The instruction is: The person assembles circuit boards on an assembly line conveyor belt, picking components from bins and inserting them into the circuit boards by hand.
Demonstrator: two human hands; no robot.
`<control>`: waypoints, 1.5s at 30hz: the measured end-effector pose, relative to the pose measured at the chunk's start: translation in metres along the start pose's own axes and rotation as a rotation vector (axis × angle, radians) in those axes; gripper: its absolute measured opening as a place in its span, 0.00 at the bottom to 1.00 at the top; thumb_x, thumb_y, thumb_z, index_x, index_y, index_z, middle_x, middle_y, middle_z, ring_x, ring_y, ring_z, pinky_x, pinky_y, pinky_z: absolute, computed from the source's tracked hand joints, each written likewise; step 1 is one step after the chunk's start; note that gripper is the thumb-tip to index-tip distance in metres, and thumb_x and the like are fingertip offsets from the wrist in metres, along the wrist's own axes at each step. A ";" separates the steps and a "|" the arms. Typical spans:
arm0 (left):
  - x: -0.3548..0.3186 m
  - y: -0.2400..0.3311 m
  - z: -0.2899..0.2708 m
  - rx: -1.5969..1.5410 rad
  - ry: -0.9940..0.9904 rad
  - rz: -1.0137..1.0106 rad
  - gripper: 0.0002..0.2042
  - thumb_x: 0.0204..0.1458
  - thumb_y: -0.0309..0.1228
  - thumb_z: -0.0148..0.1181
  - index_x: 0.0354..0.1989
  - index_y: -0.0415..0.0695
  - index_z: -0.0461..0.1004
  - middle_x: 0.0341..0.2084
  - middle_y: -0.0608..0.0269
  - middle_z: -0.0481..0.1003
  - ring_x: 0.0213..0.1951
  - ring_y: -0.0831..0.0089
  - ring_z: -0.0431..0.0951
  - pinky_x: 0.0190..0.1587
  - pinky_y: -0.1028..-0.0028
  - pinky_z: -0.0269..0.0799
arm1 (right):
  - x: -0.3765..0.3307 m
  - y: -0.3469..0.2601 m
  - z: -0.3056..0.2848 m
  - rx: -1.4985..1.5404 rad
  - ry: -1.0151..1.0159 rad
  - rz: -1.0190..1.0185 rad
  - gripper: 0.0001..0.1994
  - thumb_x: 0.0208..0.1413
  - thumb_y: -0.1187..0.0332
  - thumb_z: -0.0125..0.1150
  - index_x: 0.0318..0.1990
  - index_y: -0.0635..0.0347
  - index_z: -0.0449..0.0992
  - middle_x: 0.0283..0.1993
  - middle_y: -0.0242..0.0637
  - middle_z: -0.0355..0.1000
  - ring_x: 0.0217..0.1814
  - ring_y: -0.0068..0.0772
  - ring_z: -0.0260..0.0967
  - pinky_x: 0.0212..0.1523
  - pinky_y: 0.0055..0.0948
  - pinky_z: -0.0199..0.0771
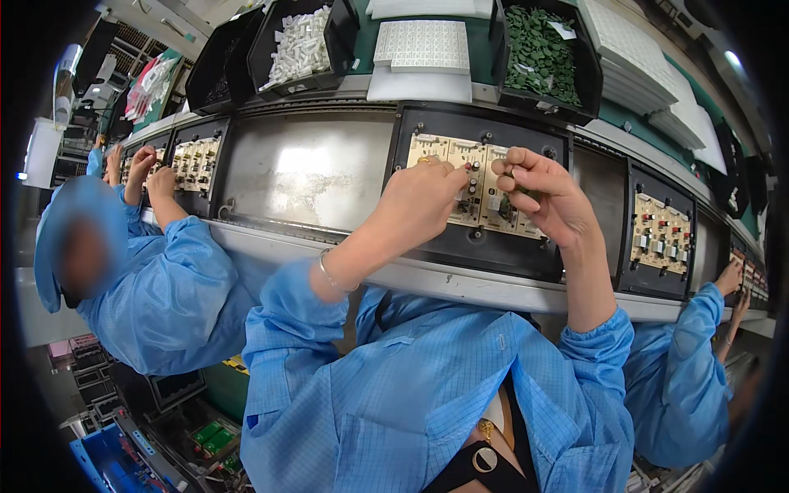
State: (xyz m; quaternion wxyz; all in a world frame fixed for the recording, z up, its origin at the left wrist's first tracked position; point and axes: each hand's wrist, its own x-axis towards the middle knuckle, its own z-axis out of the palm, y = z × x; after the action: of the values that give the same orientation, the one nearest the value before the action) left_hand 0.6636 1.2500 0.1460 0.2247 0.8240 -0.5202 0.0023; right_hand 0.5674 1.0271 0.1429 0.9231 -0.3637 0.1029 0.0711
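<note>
In front of me a black carrier (526, 131) holds tan circuit boards (466, 152) fitted with small components. My left hand (419, 195) is over the boards from the left, thumb and fingers pinched together beside a small red-topped part. Whatever lies in that pinch is hidden. My right hand (549, 193) is raised over the boards' right side, palm partly turned up and fingers curled in. Small dark green components (528, 194) show between its fingers and palm. The two hands are close but apart.
Behind the line stand a black bin of green disc components (546, 62), a black bin of white parts (300, 49) and a white foam tray (422, 45). Another loaded carrier (660, 234) sits to the right. Co-workers in blue (156, 287) work on both sides.
</note>
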 end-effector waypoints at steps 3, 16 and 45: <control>0.001 0.003 -0.003 0.008 -0.034 -0.004 0.11 0.47 0.24 0.66 0.39 0.45 0.76 0.31 0.57 0.78 0.39 0.54 0.79 0.41 0.57 0.76 | 0.002 0.003 -0.003 -0.029 0.028 -0.002 0.14 0.64 0.77 0.59 0.56 0.67 0.73 0.56 0.48 0.75 0.44 0.23 0.78 0.21 0.13 0.64; -0.002 -0.020 -0.014 -0.130 0.021 0.026 0.07 0.50 0.25 0.66 0.38 0.42 0.83 0.37 0.57 0.81 0.43 0.56 0.80 0.47 0.63 0.77 | 0.001 0.003 0.010 -0.098 -0.090 0.015 0.17 0.66 0.70 0.61 0.59 0.68 0.74 0.42 0.38 0.80 0.24 0.10 0.68 0.17 0.07 0.58; -0.016 -0.033 -0.014 -0.001 -0.006 -0.059 0.17 0.43 0.16 0.59 0.44 0.42 0.72 0.32 0.53 0.80 0.40 0.50 0.79 0.41 0.55 0.75 | 0.005 0.027 0.035 -1.459 0.280 -0.352 0.08 0.53 0.79 0.66 0.41 0.66 0.83 0.32 0.40 0.81 0.31 0.26 0.76 0.35 0.28 0.75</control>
State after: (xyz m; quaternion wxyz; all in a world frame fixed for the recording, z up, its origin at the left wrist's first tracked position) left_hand 0.6880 1.2804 0.1431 0.2235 0.8388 -0.4964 -0.0068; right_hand 0.5711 1.0707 0.1487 0.4250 -0.8980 0.0865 -0.0738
